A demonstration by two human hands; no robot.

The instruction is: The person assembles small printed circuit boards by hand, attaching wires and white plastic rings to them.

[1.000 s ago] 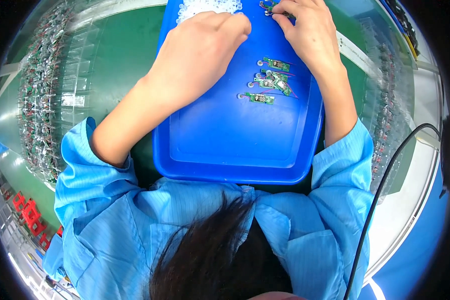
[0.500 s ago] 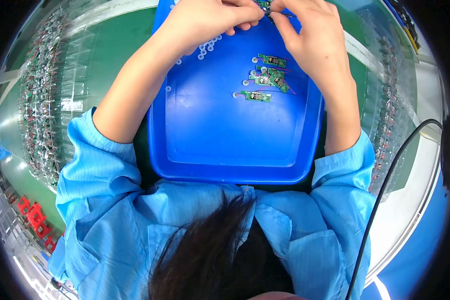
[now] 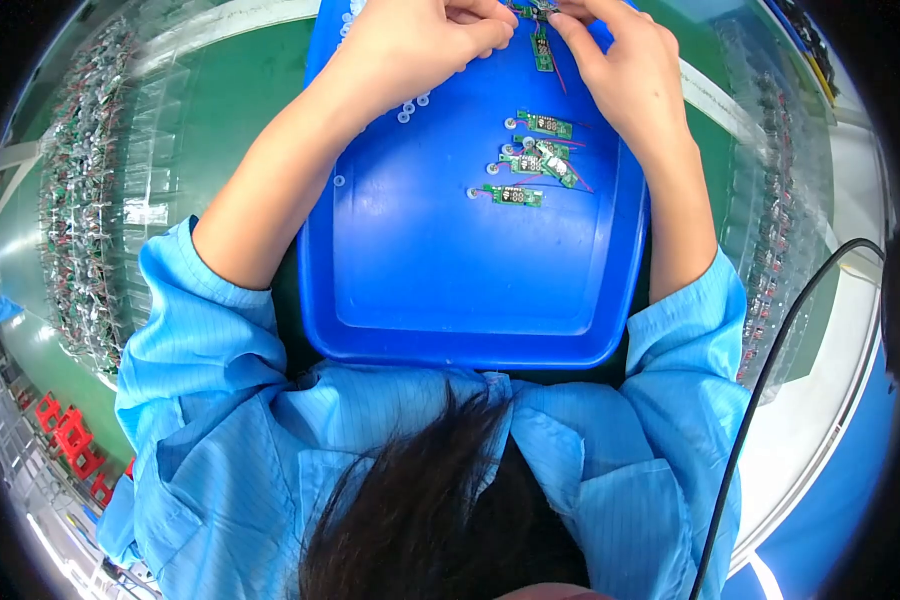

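Observation:
Both my hands are over the far end of a blue plastic tray (image 3: 450,348). My left hand (image 3: 415,50) is closed in a pinch, its fingertips beside small green circuit boards at the top edge; what it grips is hidden. My right hand (image 3: 625,65) pinches at these boards with thumb and finger. One circuit board (image 3: 542,52) with a thin red wire lies just below the right fingertips. Nearer me are several more green boards (image 3: 517,196) with small displays, red wires and round pale discs. Small translucent rings (image 3: 408,108) lie beside my left forearm.
Clear plastic trays packed with wired parts (image 3: 80,200) stand on the green table at left, and similar trays (image 3: 770,220) at right. A black cable (image 3: 760,400) curves down the right side. Red stools (image 3: 72,435) stand on the floor at lower left.
My hands have drawn slightly apart at the tray's far end. A circuit board with a red wire now shows below my right fingertips. The nearer boards stay in about the same place.

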